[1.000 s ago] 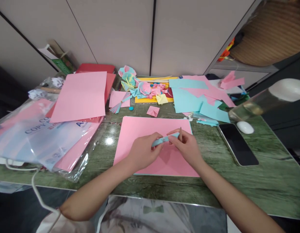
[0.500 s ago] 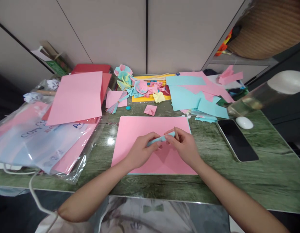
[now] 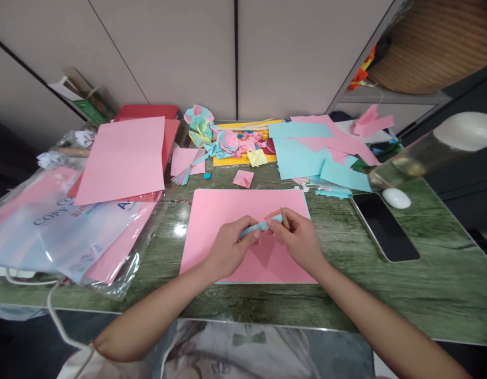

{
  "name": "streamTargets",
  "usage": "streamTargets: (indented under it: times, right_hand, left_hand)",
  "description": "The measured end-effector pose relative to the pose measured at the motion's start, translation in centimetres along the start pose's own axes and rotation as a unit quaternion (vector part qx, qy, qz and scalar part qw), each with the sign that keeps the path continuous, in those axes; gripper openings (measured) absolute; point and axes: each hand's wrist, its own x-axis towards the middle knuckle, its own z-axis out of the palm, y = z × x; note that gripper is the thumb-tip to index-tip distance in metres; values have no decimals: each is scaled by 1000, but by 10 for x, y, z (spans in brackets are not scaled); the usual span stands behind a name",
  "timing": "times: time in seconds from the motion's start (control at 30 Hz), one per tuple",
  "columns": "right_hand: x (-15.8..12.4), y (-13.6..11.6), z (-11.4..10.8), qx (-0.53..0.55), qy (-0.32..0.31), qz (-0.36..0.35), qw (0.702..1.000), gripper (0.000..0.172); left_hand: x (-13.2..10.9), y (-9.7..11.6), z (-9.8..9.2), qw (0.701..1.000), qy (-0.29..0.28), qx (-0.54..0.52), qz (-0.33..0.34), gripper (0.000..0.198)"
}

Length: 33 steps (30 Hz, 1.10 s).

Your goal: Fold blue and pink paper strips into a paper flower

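Above a stack of pink paper, both my hands hold a narrow light-blue paper strip. My left hand pinches its left end between thumb and fingers. Close beside it, my right hand grips the strip's other end. A thin brown stick pokes out between the right fingers; its lower part is hidden. Just beyond the stack lies a small folded pink paper square.
At left are a pink sheet and a clear plastic paper bag. Folded paper flowers and blue scraps lie at the back. To the right are a phone, a white oval object and a clear bottle.
Both hands keep nearly the same pose on the blue strip. The whole view has shifted very slightly; nothing has been picked up or let go.
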Motion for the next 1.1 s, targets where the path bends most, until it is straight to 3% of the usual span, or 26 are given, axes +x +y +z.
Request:
streamTargets:
  times: [0.87, 1.1]
  right_hand:
    - [-6, 0, 7, -7, 17, -1, 1000, 21]
    - [0, -2, 1, -4, -36, -3, 999, 18]
  left_hand:
    - [0, -3, 3, 1000, 26, 12, 12, 16]
    - [4, -3, 0, 998, -33, -62, -11, 17]
